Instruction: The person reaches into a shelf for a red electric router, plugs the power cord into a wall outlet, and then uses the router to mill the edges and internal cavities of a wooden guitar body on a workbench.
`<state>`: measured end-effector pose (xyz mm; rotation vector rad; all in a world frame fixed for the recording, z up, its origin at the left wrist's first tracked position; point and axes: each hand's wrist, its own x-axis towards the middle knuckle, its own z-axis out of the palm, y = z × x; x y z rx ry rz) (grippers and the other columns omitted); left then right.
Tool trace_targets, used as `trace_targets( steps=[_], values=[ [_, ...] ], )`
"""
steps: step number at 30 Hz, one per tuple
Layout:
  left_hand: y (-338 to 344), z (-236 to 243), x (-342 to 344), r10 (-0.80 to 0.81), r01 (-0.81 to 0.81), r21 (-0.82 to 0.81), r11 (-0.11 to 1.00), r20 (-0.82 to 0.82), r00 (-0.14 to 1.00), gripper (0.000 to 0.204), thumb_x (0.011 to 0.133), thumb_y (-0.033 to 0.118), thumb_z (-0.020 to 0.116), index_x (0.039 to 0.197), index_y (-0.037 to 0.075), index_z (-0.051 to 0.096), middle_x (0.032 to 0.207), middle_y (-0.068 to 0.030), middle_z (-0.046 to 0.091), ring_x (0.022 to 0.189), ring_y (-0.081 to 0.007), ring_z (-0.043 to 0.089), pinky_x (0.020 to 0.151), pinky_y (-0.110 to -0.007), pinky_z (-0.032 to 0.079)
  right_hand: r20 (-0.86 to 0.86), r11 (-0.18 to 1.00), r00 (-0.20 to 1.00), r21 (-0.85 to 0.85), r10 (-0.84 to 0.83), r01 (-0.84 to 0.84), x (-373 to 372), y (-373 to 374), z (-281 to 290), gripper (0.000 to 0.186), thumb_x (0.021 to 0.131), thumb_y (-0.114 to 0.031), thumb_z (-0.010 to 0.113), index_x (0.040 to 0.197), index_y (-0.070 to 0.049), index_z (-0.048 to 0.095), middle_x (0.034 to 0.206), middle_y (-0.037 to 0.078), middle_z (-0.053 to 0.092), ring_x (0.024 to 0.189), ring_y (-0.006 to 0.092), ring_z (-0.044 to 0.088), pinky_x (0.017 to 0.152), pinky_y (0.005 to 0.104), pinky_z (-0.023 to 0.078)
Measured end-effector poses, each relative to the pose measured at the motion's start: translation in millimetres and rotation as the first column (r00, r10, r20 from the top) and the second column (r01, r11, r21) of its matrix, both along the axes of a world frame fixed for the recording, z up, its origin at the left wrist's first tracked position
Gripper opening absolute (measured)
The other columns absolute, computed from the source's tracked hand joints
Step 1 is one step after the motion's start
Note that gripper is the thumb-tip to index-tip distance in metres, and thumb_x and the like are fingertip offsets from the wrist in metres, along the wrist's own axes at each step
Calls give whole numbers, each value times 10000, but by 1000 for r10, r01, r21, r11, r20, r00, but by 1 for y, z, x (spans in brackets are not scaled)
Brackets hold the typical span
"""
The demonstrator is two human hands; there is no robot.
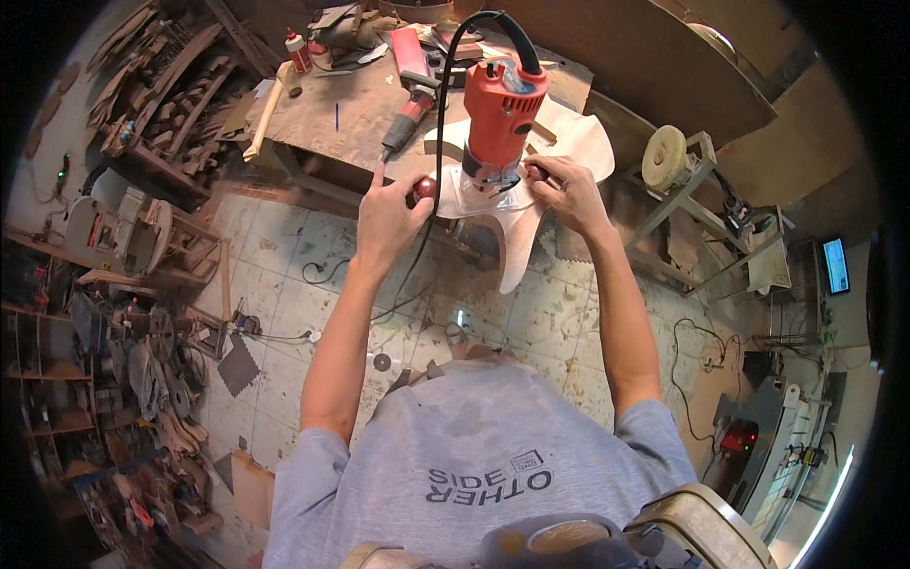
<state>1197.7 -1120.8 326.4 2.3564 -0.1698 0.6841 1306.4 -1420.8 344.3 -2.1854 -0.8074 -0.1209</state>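
An orange-red router [497, 119] stands upright on a pale wooden guitar body [580, 137], whose horn-shaped end juts over the table's near edge. Its clear base plate carries a round, dark-red knob on each side. My left hand [387, 216] is closed at the left knob [425, 188], its index finger stretched forward. Around the right knob [537, 174], my right hand [573, 194] has its thumb and fingers closed. The router's black cable [442, 123] arches from its top and hangs down past my left hand. What the bit touches is hidden under the base.
On the wooden table [332, 128] lie a red-and-black handheld power tool [409, 119], a blue pen [336, 117] and a glue bottle [298, 49]. A stand with a round sanding disc [664, 158] is at the right. Wood scraps [180, 85] fill the left rack; cables cross the tiled floor.
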Motion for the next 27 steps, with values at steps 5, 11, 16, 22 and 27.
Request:
trace_targets(
  steps=[5,11,16,22,27],
  values=[
    [2,5,13,-32,29,-43,999,-81,996,305,857,148,714,1142,50,762,727,-164,714,605,-370,651,1288,-506,319,-17,999,999,17,-36,36,4,-1,0,374,876,-98,687,1238,-16,735,1036,139,765,980,255,684,916,362,537],
    [9,-4,15,2,-6,-47,999,-88,996,316,859,141,722,1155,33,753,774,-169,731,682,-359,683,1282,-510,324,24,1000,1000,19,-9,9,2,2,-1,406,868,-116,683,1263,-42,743,1049,176,763,985,324,688,922,411,541],
    [13,-3,19,-6,0,-94,996,-61,998,289,853,131,724,1123,34,760,711,-181,710,572,-390,635,1259,-490,371,44,998,999,60,-14,11,-1,6,-6,407,876,-135,694,1271,-45,740,1046,183,761,988,341,684,916,421,540],
    [14,-9,30,-29,23,-114,993,-48,998,312,849,130,739,1149,45,750,867,-189,763,775,-423,716,1237,-519,390,30,997,997,34,-68,67,1,8,-8,402,881,-141,692,1262,-20,734,1042,197,755,961,345,685,903,428,542],
    [3,-4,25,-24,16,-98,995,-76,997,289,854,137,731,1131,59,746,894,-193,765,849,-449,710,1234,-557,380,-37,995,995,38,-95,96,-1,3,-6,389,874,-117,686,1245,-10,736,1026,201,750,949,313,698,883,404,550]
  ],
)
